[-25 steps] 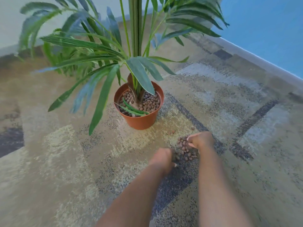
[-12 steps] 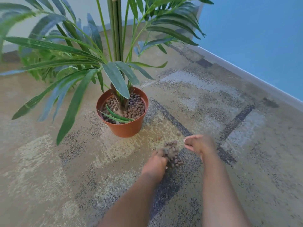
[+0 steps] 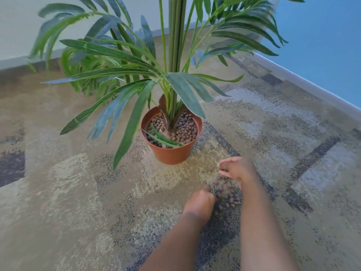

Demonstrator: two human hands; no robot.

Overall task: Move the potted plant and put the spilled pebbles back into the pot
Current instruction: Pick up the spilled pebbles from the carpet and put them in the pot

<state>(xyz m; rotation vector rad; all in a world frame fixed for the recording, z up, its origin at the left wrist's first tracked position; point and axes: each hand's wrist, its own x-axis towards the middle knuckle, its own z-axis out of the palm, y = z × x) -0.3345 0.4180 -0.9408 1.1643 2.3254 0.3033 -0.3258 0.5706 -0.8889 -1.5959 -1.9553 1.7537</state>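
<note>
So, spilled pebbles (image 3: pixel 226 192): a loose heap of small rounded brown clay-like balls, matte, slightly blurred, lying on the carpet (image 3: pixel 78 192) between the two hands, just in front and to the right of the pot (image 3: pixel 172 153). A couple of stray ones sit on the pile a little nearer the pot. Left hand (image 3: pixel 199 202) is knuckles-up with fingers curled down into the near-left edge of the heap; whether it actually clamps any pebbles I cannot tell, fingertips are hidden. Right hand (image 3: pixel 237 170) is cupped at the far-right side of the heap, fingers bent and held loosely apart, pale nails showing, palm side toward the pebbles, touching the top of the heap; nothing visibly pinched. Both bare forearms run in from the bottom edge. Pot is a round, tapered terracotta-coloured plastic one with a smooth rim, standing upright on the carpet, close to the right hand but not touching it. Inside, more of the same brown balls fill it nearly to the rim, with a patch of paler base showing near the stem. The plant (image 3: pixel 175 55) has straight green stalks bunched together, a brown sheath at the base, and long, narrow, ribbed leaves fanning out and drooping, two thin ones lying across the pot fill. Carpet is short, nubby pile in beige, cream and dark grey blocks. Behind: white wall (image 3: pixel 19 26) at left, blue wall (image 3: pixel 322 45) at right, pale baseboard (image 3: pixel 304 83) along it.
</note>
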